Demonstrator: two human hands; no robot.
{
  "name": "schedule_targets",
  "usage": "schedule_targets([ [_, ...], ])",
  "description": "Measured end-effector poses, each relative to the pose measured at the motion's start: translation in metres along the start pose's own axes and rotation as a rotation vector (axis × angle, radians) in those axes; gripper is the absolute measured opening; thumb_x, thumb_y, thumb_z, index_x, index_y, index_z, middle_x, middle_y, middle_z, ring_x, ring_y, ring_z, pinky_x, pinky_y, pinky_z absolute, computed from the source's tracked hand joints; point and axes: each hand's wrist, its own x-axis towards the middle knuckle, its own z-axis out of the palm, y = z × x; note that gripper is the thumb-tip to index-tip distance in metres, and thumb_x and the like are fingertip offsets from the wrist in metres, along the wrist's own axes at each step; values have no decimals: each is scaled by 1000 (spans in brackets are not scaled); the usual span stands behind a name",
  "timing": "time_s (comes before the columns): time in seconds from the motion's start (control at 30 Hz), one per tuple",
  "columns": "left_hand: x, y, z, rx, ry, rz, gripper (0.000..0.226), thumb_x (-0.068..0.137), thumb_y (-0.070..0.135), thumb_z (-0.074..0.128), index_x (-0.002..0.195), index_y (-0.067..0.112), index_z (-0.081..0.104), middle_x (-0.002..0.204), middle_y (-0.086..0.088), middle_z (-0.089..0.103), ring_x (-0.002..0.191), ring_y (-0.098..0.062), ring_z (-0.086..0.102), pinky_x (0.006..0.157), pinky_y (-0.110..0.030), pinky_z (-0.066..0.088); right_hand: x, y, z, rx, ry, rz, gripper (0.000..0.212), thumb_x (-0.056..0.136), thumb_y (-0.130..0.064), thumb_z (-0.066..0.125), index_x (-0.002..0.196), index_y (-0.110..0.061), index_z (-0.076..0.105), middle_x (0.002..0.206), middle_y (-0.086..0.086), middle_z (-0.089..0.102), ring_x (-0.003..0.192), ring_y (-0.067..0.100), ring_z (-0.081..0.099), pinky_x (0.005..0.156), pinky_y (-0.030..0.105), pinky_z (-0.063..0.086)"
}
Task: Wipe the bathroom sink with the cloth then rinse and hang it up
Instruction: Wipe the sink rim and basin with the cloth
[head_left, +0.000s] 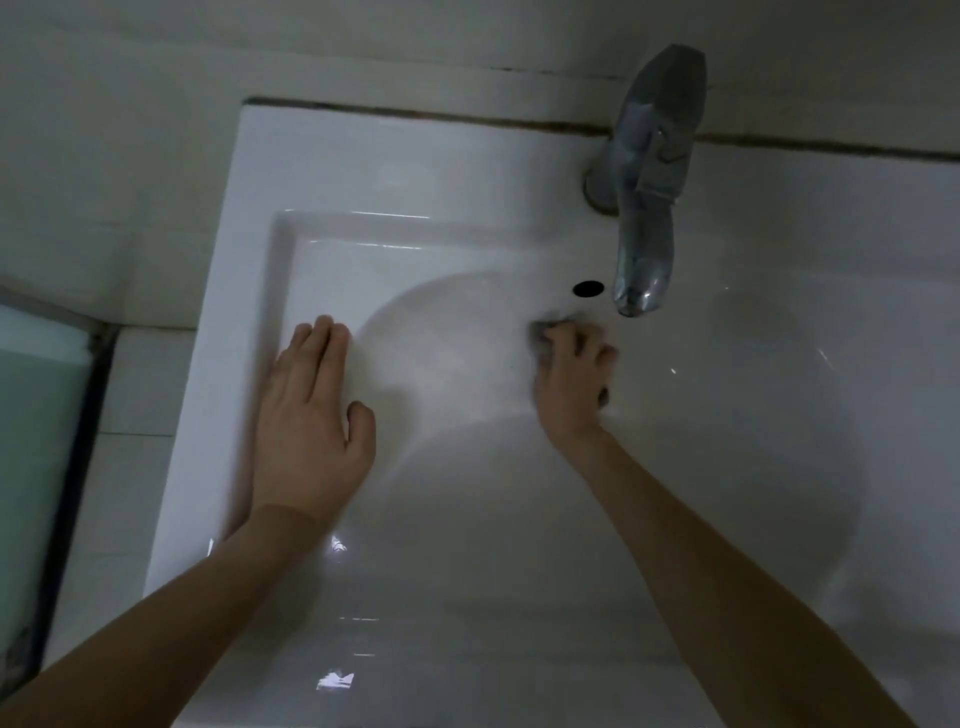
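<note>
The grey cloth (550, 335) is bunched under the right hand (571, 379), whose curled fingers grip it against the basin's back wall, just below the overflow hole (588, 288) and chrome faucet (644, 208). The left hand (311, 415) lies flat, fingers straight, on the white sink (260, 208) ledge.

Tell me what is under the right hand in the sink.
A bunched grey cloth pokes out beyond the right hand, pressed against the sink wall below the overflow hole. The hand covers most of the cloth, so its full shape is hidden.
</note>
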Motion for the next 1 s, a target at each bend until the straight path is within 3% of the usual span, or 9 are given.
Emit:
schedule_targets([
  [0.07,0,1,0,2,1,-1,67,83,19,46,146,0,35,154,-16,34,144,-30,26,120,-32,15,-5,-39,0,119,-48,-272,51,62,3,72,102,-21,52,106,15,52,90,38,50,70,45,48],
  [0.2,0,0,0,15,-13,-6,67,83,21,45,146,0,35,154,-16,34,145,-28,26,120,-30,13,-49,-91,-13,493,-397,-276,36,78,-4,66,108,-19,52,109,13,51,99,23,34,87,48,33],
  [0.33,0,1,-3,-4,-25,-10,67,83,22,43,146,1,36,153,-16,35,144,-29,27,120,-38,19,-113,-54,-58,652,-673,-473,26,86,-17,61,110,-19,52,111,10,52,101,26,44,87,39,32],
  [0.47,1,1,-3,-16,-29,-15,66,82,21,41,145,0,37,152,-17,37,143,-30,29,118,-40,22,-108,20,-90,600,-881,-456,27,86,-32,59,109,-18,61,109,9,57,96,17,49,85,30,35],
  [0.6,1,1,-3,-29,-25,-29,66,82,21,41,144,0,39,151,-17,38,143,-31,30,119,-35,19,-83,127,-96,123,-806,-416,37,85,-21,62,116,-38,49,121,-3,48,97,23,47,85,41,47],
  [0.73,2,2,-3,-49,-11,-24,65,81,19,42,143,-1,41,150,-17,40,142,-31,32,118,-33,19,-24,169,-100,-325,-551,-504,54,71,-3,64,114,-31,46,118,6,56,95,33,51,74,46,54],
  [0.83,2,2,-3,-53,-22,-16,65,82,21,40,143,-1,40,150,-18,40,142,-32,32,118,-37,21,-2,157,-100,-395,-384,-404,42,70,-3,49,107,-22,59,113,9,60,97,35,46,77,47,51],
  [0.93,1,3,-4,-45,-38,-15,66,82,24,38,143,-1,39,151,-18,39,142,-32,32,118,-40,23,-22,145,-94,-369,-485,-176,49,68,3,64,109,-21,57,112,11,58,91,37,49,76,46,47],
  [1.0,1,3,-5,-51,-43,-17,66,83,25,38,144,-1,39,151,-18,39,142,-31,31,118,-41,23,-44,140,-103,-311,-578,-148,42,75,-2,61,112,-22,54,113,12,58,85,36,51,74,44,46],
])
